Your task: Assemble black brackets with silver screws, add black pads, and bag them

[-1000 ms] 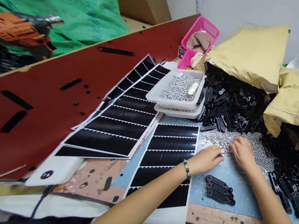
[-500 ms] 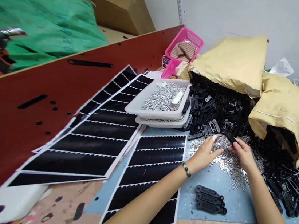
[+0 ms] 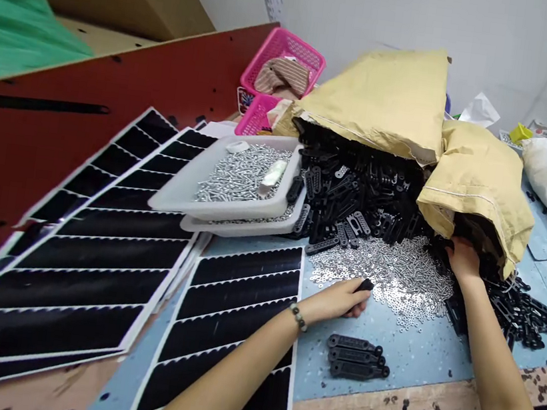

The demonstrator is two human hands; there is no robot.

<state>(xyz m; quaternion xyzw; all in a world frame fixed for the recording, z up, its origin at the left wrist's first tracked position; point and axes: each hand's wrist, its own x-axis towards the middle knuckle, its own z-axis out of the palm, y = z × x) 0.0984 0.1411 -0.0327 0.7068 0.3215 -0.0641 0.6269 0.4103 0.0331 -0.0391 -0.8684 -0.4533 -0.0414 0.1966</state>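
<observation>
The left hand [image 3: 342, 299] pinches a black part [image 3: 366, 285] over the surface [image 3: 427, 360]; the right hand [image 3: 464, 259], grip hidden, reaches to the paper bag [image 3: 484, 172], likely picking, which calls for singling one out

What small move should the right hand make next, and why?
Perhaps the right hand should pick up one of the loose black parts: it is at the open mouth of the smaller yellow sack, close to them, while the left hand holds a black piece.

Pale wall [image 3: 379, 14] behind blue-topped table [image 3: 424, 363].
</observation>
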